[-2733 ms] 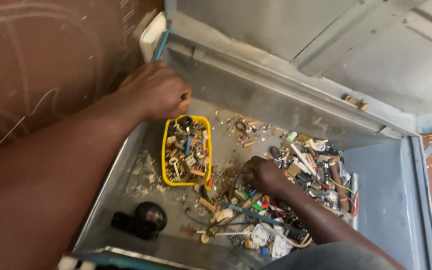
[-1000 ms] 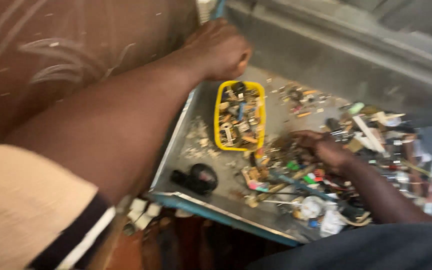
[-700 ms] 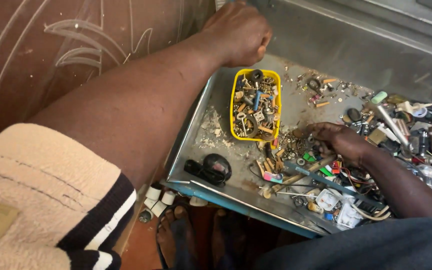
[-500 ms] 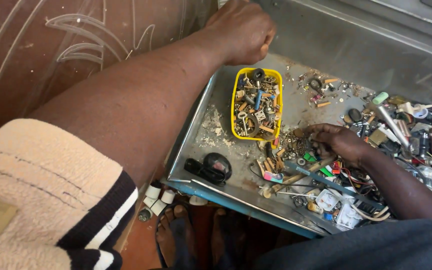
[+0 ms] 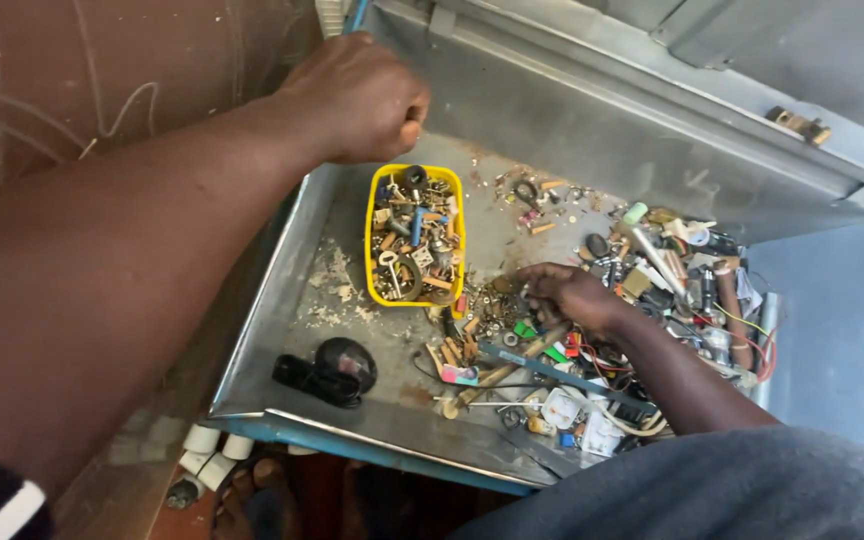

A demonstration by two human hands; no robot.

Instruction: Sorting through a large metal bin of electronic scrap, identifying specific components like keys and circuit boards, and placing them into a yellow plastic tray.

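1. Your left hand (image 5: 357,95) is curled into a fist at the open grey sheet-metal box's (image 5: 282,300) back corner; what it grips is hidden.
2. Your right hand (image 5: 567,295), fingers bent together, digs into the tangled heap of small metal and plastic parts (image 5: 592,340); any hold is unclear.
3. The yellow rectangular plastic tray (image 5: 414,235) of screws lies between them.

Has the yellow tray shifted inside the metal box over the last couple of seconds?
No. The yellow tray lies where it did, near the metal box's left wall, above the black round object. Only the camera moved.
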